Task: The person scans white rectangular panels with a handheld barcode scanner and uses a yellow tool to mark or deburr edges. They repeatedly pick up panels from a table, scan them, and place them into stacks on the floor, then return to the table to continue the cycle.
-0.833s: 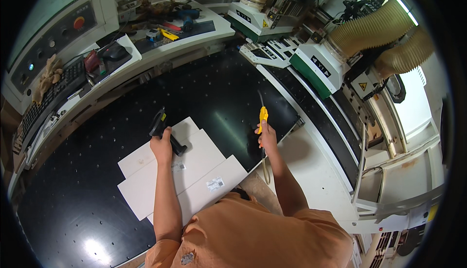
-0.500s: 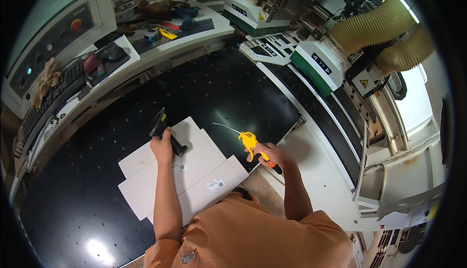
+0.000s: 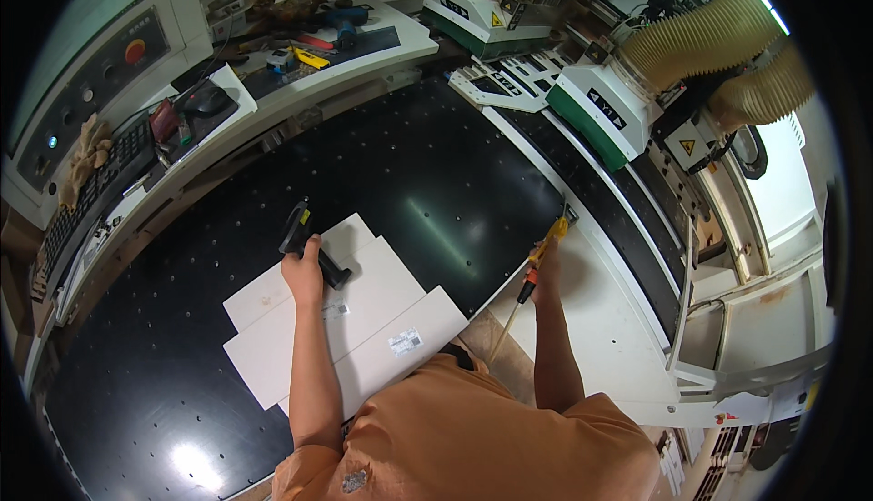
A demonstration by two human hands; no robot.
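Yellow air blow gun (image 3: 544,258), clamped in right hand (image 3: 546,275), now swung back toward right-of-centre machine bed edge; left hand (image 3: 303,269) fingers wrapped on black handheld scanner (image 3: 307,242) over white panels (image 3: 364,319).

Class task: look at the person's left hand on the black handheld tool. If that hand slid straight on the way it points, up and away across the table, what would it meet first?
The left hand already grips the black handheld tool; beyond it lies only bare black perforated table, apparently free up to the white bench.
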